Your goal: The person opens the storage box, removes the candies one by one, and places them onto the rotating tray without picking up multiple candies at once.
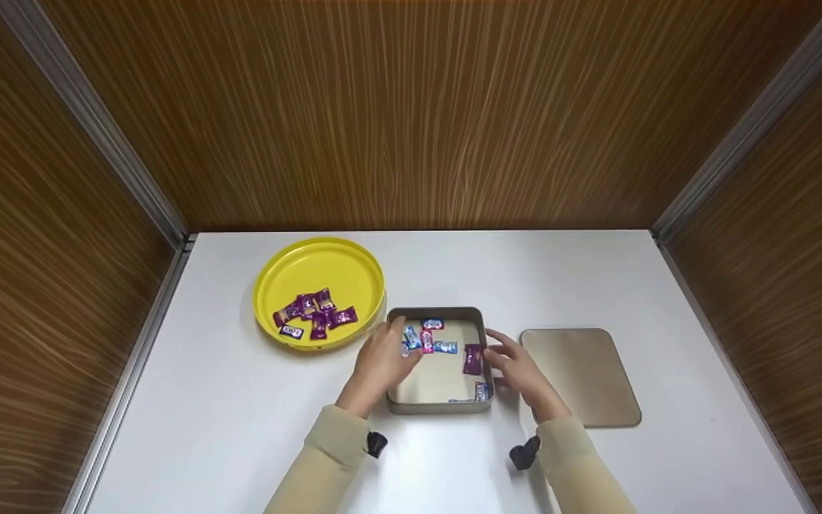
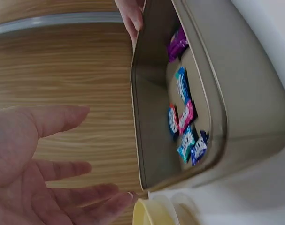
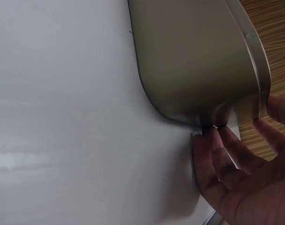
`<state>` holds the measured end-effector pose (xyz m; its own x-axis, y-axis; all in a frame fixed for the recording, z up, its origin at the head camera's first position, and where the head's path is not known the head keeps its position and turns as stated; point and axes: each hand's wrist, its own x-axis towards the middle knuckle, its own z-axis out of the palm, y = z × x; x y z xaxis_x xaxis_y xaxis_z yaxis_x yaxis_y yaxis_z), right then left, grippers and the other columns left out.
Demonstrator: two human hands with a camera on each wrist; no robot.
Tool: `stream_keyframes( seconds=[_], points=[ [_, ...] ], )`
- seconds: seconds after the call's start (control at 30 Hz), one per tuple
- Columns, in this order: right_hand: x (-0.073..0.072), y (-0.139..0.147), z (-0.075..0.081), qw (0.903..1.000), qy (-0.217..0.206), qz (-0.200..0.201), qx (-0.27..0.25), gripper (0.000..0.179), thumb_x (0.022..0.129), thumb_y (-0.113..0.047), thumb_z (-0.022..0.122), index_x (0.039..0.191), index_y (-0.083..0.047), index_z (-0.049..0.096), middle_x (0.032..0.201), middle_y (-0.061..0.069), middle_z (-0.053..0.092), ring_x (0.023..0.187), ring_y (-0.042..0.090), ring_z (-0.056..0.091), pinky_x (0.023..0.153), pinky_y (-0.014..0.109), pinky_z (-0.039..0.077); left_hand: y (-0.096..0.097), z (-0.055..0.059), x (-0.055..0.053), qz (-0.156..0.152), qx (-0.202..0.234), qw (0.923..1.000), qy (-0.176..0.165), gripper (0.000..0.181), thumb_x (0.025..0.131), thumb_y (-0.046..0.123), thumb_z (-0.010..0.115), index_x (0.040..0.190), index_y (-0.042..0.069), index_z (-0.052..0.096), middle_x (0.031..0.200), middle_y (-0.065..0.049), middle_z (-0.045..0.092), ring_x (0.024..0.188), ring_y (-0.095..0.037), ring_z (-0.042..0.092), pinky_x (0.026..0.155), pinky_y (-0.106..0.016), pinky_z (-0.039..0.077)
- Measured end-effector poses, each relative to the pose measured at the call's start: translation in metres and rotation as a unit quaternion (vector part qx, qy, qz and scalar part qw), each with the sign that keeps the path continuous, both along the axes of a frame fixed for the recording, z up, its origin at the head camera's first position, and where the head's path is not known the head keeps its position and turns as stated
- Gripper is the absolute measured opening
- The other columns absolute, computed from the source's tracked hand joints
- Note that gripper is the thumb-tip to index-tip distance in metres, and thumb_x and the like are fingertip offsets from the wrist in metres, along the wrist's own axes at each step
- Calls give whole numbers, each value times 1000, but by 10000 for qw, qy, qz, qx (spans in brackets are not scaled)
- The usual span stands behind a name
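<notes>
A rectangular metal tin (image 1: 439, 408) holds several small wrapped candies, among them a pink candy (image 2: 186, 116), a light blue candy (image 1: 445, 347) and a purple candy (image 1: 472, 359). Over the tin's left side is my left hand (image 1: 384, 360), its fingers extended. The left wrist view shows that palm and those fingers (image 2: 62, 171) with nothing in them, beside the tin's rim. On the opposite side, my right hand (image 1: 518, 368) holds the tin's wall, thumb at the rim and fingertips (image 3: 231, 136) against the outside.
A round yellow tray (image 1: 318, 264) stands to the left with several purple candies (image 1: 318, 325) and one white-labelled candy (image 1: 291, 332). To the tin's right lies a flat metal lid (image 1: 582, 378) on the white table (image 1: 240, 428). Wood-patterned panels (image 1: 411, 114) enclose the table.
</notes>
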<state>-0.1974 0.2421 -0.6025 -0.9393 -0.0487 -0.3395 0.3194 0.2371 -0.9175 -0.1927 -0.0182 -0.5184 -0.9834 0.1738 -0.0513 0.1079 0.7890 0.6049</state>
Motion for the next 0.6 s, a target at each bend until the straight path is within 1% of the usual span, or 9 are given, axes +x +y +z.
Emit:
stream_keyframes(
  seconds=[0.17, 0.27, 0.43, 0.53, 0.6],
  points=[
    [0, 1, 0, 10000, 10, 29, 20, 52, 101, -15, 53, 151, -13, 39, 139, 27, 46, 122, 45, 52, 92, 54, 50, 11, -7, 6, -47, 98, 9992, -373, 73, 86, 25, 75, 144, -5, 42, 136, -32, 47, 119, -46, 52, 102, -50, 43],
    [0, 1, 0, 10000, -9, 40, 48, 52, 101, -16, 53, 151, -13, 39, 139, 26, 46, 122, 45, 52, 92, 53, 50, 17, -13, 9, -134, 168, 9979, -615, 76, 87, 24, 74, 147, -4, 36, 139, -36, 40, 123, -47, 48, 104, -51, 41],
    [1, 2, 1, 10000, 63, 42, -28, 52, 101, -15, 53, 150, -12, 39, 138, 28, 46, 122, 46, 51, 91, 53, 50, 27, -22, 12, -242, 213, 9956, -880, 79, 88, 21, 73, 151, -2, 30, 147, -40, 25, 134, -52, 33, 109, -54, 32],
    [1, 1, 0, 9999, 100, 52, -22, 52, 101, -15, 53, 151, -12, 39, 138, 28, 46, 122, 46, 52, 91, 54, 50, 32, -30, 11, -232, 114, 9943, -1033, 81, 88, 21, 73, 152, 0, 28, 150, -41, 18, 138, -54, 22, 110, -57, 28],
    [1, 0, -1, 9999, 128, 51, 13, 52, 101, -15, 53, 150, -12, 39, 138, 28, 47, 121, 46, 52, 90, 55, 50, 34, -36, 11, -234, 27, 9939, -1079, 81, 89, 21, 73, 153, 1, 27, 150, -42, 14, 139, -55, 16, 110, -57, 27]
  ],
)
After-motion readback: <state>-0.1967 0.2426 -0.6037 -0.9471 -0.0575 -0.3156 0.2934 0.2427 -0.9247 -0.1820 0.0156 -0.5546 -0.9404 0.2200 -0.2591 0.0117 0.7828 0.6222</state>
